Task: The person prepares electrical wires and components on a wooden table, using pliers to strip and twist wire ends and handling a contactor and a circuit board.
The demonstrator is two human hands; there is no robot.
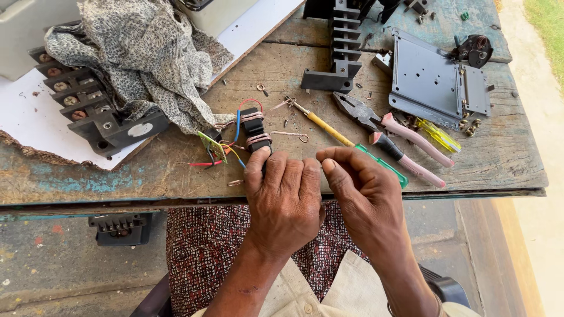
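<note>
My left hand [284, 198] rests knuckles-up at the front edge of the worn wooden table [176, 170], its fingers closed over the near end of a small black electrical part [254, 130] wound with copper wire. Red, blue and yellow leads join that part to a little green circuit board [212, 145]. My right hand [361, 189] sits just to the right, fingertips pinched together against the left hand; whether it pinches something is hidden. A screwdriver [329, 130] with a yellow shaft and green handle lies under it.
Pink-handled pliers [388, 138] and a yellow screwdriver [439, 136] lie to the right. A grey metal plate [432, 82] and black finned block [343, 47] are behind. A patterned cloth [147, 53] covers a black terminal block [88, 105] on the left. Small screws and wire bits lie scattered.
</note>
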